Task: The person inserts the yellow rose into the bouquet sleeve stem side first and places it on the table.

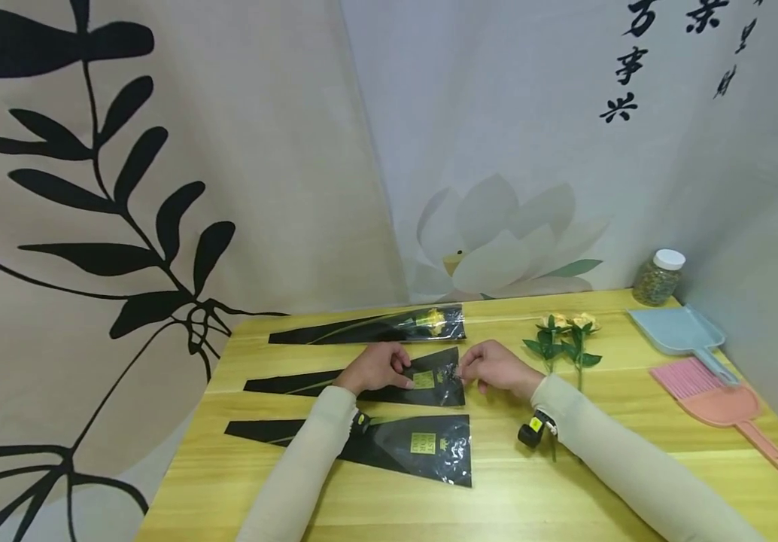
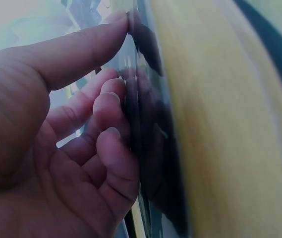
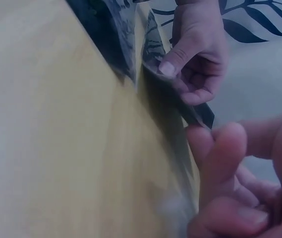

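Three tapered black flower sleeves lie one above another on the table. At the mouth of the middle sleeve [image 1: 324, 382], my right hand [image 1: 501, 369] pinches the edge between thumb and fingertips. My left hand [image 1: 377, 366] rests on that same sleeve, left of its gold label. Its thumb and bent fingers touch the film in the left wrist view. The far sleeve [image 1: 362, 328] has a yellow flower [image 1: 435, 321] inside. The near sleeve [image 1: 399, 444] lies flat, partly under my left forearm. To the right lie two pale yellow roses [image 1: 585, 322], their lower stems hidden by my right arm.
A blue dustpan [image 1: 675, 329] and a pink brush with an orange handle [image 1: 724, 403] lie along the table's right side. A white-lidded jar [image 1: 658, 280] stands at the back right corner. Printed cloth [image 1: 281, 150] hangs behind the wooden table [image 1: 511, 497].
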Demonstrator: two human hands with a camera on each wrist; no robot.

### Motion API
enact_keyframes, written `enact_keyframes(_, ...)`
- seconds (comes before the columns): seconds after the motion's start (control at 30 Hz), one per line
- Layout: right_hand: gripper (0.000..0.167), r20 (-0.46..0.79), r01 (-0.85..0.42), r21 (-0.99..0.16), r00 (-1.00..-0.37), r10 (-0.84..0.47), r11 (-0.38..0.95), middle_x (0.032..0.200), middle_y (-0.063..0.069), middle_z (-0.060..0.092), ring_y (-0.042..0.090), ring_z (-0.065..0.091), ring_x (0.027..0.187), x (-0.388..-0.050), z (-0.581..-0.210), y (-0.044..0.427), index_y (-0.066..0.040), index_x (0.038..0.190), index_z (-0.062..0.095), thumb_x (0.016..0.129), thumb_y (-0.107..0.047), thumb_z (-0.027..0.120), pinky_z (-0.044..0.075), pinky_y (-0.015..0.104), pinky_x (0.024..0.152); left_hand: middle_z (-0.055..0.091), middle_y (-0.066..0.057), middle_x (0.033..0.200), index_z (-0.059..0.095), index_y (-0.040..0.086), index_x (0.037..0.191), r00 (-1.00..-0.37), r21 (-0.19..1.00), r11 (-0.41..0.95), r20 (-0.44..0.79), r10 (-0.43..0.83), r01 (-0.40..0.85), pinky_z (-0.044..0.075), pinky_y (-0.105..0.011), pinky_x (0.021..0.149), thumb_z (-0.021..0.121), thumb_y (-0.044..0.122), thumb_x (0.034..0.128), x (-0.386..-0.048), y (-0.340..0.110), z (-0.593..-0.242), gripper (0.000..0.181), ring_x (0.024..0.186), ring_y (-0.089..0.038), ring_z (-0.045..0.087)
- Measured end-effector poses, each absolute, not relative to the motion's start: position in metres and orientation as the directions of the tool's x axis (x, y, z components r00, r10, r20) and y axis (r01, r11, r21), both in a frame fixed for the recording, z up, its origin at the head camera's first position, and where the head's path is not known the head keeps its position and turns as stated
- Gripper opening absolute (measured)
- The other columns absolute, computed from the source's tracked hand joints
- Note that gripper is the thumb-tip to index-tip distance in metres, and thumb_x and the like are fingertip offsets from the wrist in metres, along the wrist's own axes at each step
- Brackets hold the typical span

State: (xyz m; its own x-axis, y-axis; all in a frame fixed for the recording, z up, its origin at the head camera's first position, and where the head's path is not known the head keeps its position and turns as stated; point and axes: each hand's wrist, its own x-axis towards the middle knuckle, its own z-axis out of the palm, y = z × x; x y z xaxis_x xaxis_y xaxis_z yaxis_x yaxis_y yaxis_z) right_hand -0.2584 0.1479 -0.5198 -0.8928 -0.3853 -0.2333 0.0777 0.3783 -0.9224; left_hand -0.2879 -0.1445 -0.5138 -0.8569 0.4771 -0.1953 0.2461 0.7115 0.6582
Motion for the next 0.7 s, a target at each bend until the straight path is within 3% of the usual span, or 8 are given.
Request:
enact_keyframes(0.23,0.020,-0.277,0.151,-0.926,-0.895,-0.349,0.347,0.094,0.010,0.077,0.011,0.058,0.056,-0.2570,-0.5270,0.1484,0.002,0.110,0.074,0.094,-0.010,0.075,0.049,0.022,0.049,0.067,-0.002,0.099,0.070,0.015,0.106,-0.863,0.659,0.714,-0.197,0.465,0.234,0.054,-0.036,0.080,0.091,0.021,0.0866,-0.2862,-0.1449,-0.5139,0.029,0.087,-0.018,0.060)
enact_keyframes(0.7,0.014,-0.281,0.172,-0.931,-0.901,-0.330,0.322,0.089,0.010,0.076,0.008,0.054,0.052,-0.2549,-0.5279,0.1493,-0.001,0.107,0.077,0.099,-0.010,0.069,0.039,0.018,0.043,0.065,0.001,0.094,0.071,0.015,0.105,-0.861,0.612,0.736,-0.171,0.479,0.288,0.054,-0.036,0.082,0.090,0.021,0.0869,-0.2823,-0.1392,-0.5096,0.027,0.083,-0.015,0.058)
